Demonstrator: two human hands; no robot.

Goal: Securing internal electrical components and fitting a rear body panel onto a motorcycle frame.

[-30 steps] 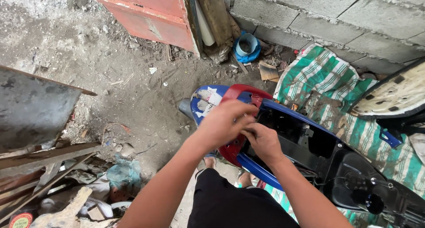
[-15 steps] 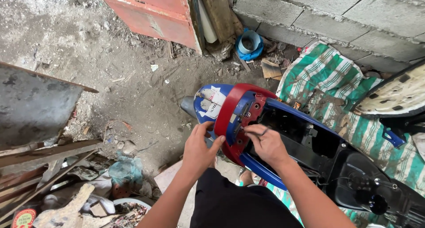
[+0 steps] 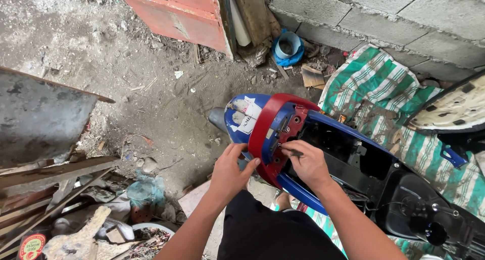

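the rear end of a blue motorbike body [image 3: 323,134] with its seat taken off is seen from above, standing on grey dirt ground [image 3: 151,88]. a red curved plastic grab rail [image 3: 265,126] is fitted around its tail, and a white patch is seen on the blue tail cover behind it.

the left hand [image 3: 230,171] is laid against the outer side of the red rail, near its lower part; the fingers are bent loosely and touch the rail, and it cannot be told if anything is gripped. the right hand [image 3: 308,161] is placed on the inner side of the rail, at the edge of the open black compartment [image 3: 348,156]. its fingers are closed narrow on a small dark thin object [image 3: 293,151], which is pinched between thumb and forefinger; what kind of object it is cannot be told.

a green and white striped cloth [image 3: 374,83] is spread on the ground beside the bike, under a grey block wall [image 3: 394,17]. a blue round container [image 3: 288,45] is lying at the foot of a red metal panel [image 3: 177,12]. rusty scrap and wooden pieces [image 3: 55,174] are piled at the left.
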